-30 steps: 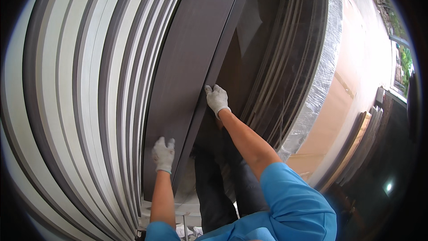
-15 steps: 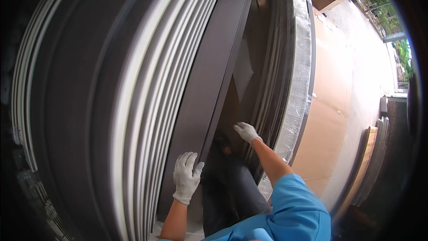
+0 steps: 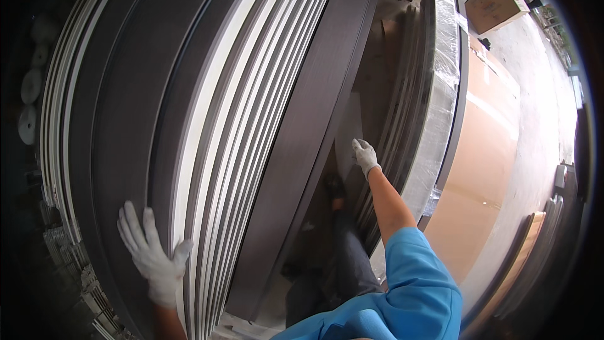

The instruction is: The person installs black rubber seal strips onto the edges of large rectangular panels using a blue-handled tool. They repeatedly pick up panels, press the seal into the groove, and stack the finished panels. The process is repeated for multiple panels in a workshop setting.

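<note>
My left hand (image 3: 154, 255), in a pale work glove, has its fingers spread over the face of a dark brown panel (image 3: 123, 138). The thumb reaches the white edges (image 3: 207, 151) of the upright stack beside it. A separate dark brown panel (image 3: 302, 119) leans at the right of that stack. Out in the gap, my right hand (image 3: 365, 156), gloved too, has its fingers curled together. Whether anything is between them is hidden. Just behind its fingertips is a pale sheet (image 3: 349, 119), and I cannot tell if they touch.
To the right stands a row of dark panels with a plastic-wrapped one (image 3: 436, 75). Beyond it is a large cardboard-covered stack (image 3: 481, 176), then a cardboard box (image 3: 496, 6) on the concrete floor. A wooden board (image 3: 519, 264) lies at the lower right. My legs stand in the narrow gap.
My left hand has moved left, from the separate panel across to the stack's dark face. My right hand has reached farther forward, and its fingers have curled. The view has shifted slightly.
</note>
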Tool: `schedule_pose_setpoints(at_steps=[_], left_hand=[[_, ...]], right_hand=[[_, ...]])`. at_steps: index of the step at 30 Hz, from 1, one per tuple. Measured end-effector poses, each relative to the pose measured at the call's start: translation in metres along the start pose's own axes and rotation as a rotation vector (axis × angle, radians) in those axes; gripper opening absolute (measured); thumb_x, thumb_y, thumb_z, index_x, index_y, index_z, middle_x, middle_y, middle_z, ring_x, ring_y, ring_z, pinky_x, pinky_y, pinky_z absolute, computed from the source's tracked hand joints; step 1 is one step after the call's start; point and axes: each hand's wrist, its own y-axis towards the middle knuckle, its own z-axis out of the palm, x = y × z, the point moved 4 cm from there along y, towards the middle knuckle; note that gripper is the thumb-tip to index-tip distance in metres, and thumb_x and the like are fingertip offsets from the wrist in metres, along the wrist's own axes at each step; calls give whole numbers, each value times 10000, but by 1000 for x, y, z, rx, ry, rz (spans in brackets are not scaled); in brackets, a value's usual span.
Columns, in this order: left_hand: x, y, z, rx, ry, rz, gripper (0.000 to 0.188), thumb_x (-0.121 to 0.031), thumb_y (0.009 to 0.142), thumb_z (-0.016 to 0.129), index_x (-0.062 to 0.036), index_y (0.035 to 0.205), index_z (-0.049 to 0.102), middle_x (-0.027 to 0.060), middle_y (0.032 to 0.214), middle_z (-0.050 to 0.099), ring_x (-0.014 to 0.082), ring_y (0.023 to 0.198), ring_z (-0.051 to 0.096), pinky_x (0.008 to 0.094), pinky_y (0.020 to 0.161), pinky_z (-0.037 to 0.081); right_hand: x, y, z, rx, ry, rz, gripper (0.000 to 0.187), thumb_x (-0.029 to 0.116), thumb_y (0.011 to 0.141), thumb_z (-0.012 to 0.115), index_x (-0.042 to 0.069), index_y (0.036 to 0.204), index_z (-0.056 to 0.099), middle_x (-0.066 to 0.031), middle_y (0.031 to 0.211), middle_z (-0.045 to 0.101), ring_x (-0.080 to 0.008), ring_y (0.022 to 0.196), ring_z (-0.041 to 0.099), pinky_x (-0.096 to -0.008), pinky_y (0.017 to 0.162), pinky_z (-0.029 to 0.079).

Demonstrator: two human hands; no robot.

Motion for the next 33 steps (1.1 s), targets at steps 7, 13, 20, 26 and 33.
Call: schedule_pose_setpoints(at_steps=[7, 13, 20, 26, 33], left_hand=[[19, -24, 4, 150, -117, -128, 867, -695, 937, 454, -201, 1590, 166, 280, 1602, 166, 493, 1458, 233, 611, 1155, 256], [16, -17, 6, 129, -62, -181, 864, -734, 930, 420, -236, 1590, 169, 270, 1595, 189, 481, 1458, 246, 610, 1150, 267], [0, -4, -3, 134, -119, -136, 874, -622, 908, 571, -130, 1557, 252, 297, 1574, 236, 519, 1439, 246, 659, 1132, 261], [0, -12, 13, -41, -215, -216, 765, -434, 776, 756, -206, 1456, 488, 156, 1555, 340, 418, 1414, 325, 601, 1138, 293], [-134, -200, 3, -550, -764, -408, 600, -420, 861, 652, -95, 1356, 556, 176, 1361, 528, 320, 1299, 484, 553, 1083, 415]], right_hand=[[-51, 31, 25, -162, 163, 444, 856, 658, 935, 516, 66, 1530, 348, -179, 1388, 529, -266, 1079, 597, -402, 898, 514], [6, 3, 146, 40, -70, 584, 1136, 830, 845, 411, 1, 1574, 144, -220, 1618, 232, -349, 1498, 241, -432, 1206, 244], [8, -11, 104, 458, -367, 152, 834, 627, 957, 490, -2, 1495, 388, -190, 1529, 430, -340, 1406, 423, -388, 1144, 358], [24, -84, 88, 477, -389, -46, 420, 461, 958, 638, 109, 1185, 670, 17, 897, 638, -90, 717, 572, -265, 618, 460], [19, -228, 90, 632, -897, -8, 376, 373, 982, 605, 81, 1205, 686, -36, 966, 667, -150, 802, 605, -323, 688, 509]])
